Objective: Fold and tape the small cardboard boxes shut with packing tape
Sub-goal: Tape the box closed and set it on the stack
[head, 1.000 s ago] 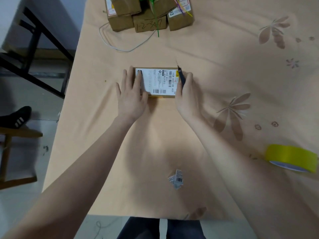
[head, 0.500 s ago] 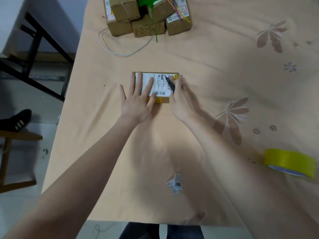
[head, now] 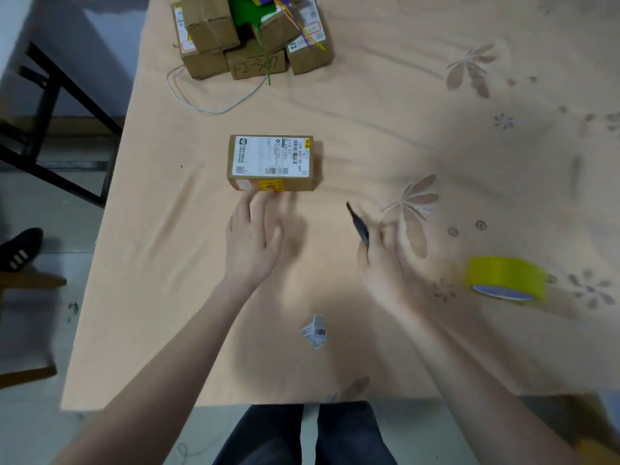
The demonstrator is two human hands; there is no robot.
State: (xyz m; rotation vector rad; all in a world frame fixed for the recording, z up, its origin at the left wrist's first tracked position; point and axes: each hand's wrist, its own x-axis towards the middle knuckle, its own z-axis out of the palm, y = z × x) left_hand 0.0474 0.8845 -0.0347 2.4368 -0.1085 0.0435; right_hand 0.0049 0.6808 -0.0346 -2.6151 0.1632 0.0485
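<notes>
The small cardboard box (head: 272,162) sits closed at twelve o'clock from my left hand (head: 252,241), whose relaxed, straight fingers nearly reach its near side. My right hand (head: 380,260) pinches a thin dark tool (head: 358,224). The box looks light, stiff and matte, best held by its short ends; the glossy yellow tape roll (head: 505,278) lies at three o'clock.

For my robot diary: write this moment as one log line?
left hand: open, by box | right hand: holds dark tool | tape roll: untouched

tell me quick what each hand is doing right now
Left hand: open, holding nothing, fingertips near the box.
Right hand: holding a dark pen-like tool.
</notes>
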